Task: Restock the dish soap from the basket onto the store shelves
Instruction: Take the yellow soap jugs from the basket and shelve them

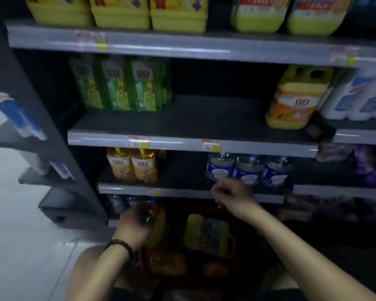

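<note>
A dark red basket [176, 208] stands on the floor under the lowest shelves. In it lie a yellow dish soap jug [208, 233], a tall yellow bottle [157, 229] and orange bottles [167, 263]. My left hand [135, 224], with a dark wristband, reaches into the basket's left side, and its fingers curl round the top of the tall yellow bottle; blur hides the exact hold. My right hand [232, 196] hovers above the basket in front of the lower shelf's edge, fingers loosely curled with nothing in them.
The middle shelf [193, 118] has a wide bare stretch between green bottles [122, 83] and a yellow-orange jug [295, 101]. Below stand amber bottles [132, 165] and blue-labelled clear bottles [248, 170]. Yellow jugs [122, 11] fill the top shelf. A dark upright [41, 118] bounds the left.
</note>
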Demonstrator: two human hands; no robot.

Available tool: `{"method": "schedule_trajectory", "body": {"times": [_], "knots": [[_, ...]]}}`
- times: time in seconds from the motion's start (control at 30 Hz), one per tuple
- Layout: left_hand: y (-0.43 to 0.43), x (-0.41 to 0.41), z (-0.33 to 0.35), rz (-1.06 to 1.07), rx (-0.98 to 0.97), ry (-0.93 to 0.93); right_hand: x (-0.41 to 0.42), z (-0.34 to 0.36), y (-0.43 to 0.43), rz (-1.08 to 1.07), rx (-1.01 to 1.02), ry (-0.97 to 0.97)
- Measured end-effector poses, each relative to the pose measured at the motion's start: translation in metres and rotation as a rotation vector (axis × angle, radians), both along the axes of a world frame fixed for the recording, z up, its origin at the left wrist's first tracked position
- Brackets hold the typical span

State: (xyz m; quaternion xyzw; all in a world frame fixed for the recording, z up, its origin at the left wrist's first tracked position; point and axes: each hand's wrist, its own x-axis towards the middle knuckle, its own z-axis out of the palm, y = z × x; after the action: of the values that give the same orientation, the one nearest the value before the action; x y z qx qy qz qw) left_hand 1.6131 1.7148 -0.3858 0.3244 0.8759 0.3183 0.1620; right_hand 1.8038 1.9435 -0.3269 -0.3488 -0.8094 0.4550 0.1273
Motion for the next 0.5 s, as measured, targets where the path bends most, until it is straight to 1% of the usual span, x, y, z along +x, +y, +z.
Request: {"method": "schedule_trajectory", "body": {"times": [0.1,0.17,0.23,0.3,0.37,0.5], "knots": [[-0.003,-0.016,-0.044,0.057,-0.073,-0.115,0.006,-0.082,-0.023,0.041,-0.062,-0.162],[-0.010,-0.026,-0.071,0.146,-0.076,-0.142,0.011,-0.126,-0.044,0.031,-0.134,-0.206],[-0.015,-0.023,-0.094,0.175,-0.120,-0.184,0.012,-0.159,-0.067,0.033,-0.212,-0.255],[-0.015,-0.016,-0.115,0.098,-0.241,-0.229,0.004,-0.182,-0.087,0.056,-0.283,-0.296],[-0.012,-0.016,-0.129,0.045,-0.313,-0.251,-0.012,-0.199,-0.103,0.074,-0.332,-0.305],[-0.002,-0.029,-0.141,0.062,-0.400,-0.296,-0.045,-0.212,-0.121,0.076,-0.366,-0.296]]}}
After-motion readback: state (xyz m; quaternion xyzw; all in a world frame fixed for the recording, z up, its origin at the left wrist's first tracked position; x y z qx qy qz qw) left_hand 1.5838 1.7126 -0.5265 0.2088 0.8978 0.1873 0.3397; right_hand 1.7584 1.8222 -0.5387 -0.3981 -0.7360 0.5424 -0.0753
